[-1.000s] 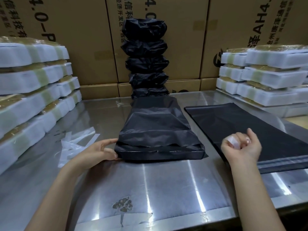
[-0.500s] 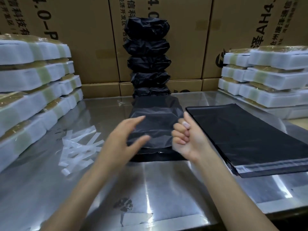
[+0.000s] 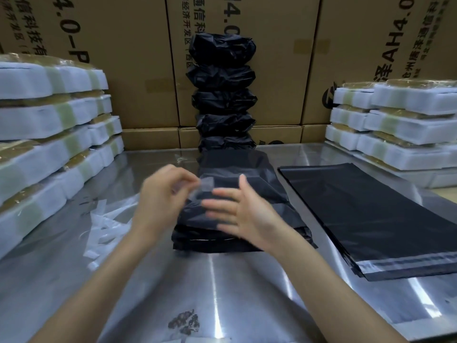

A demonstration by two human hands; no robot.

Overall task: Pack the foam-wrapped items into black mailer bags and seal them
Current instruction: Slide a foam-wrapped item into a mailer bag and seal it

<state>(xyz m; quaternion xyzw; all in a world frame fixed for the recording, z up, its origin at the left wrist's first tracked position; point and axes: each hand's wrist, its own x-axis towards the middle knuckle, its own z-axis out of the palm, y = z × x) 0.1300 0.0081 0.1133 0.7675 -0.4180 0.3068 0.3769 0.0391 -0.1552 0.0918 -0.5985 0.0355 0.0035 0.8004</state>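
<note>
Clear backing strip [image 3: 206, 185] has passed from the now spread-fingered right hand [image 3: 243, 214] to the pinching left hand [image 3: 160, 201] above the mid-frame packed mailer bag [image 3: 247, 184], so sealing looks finished.

Clear strip [image 3: 206, 185] now passed from right hand [image 3: 243, 214] to left hand [image 3: 164, 194].
</note>
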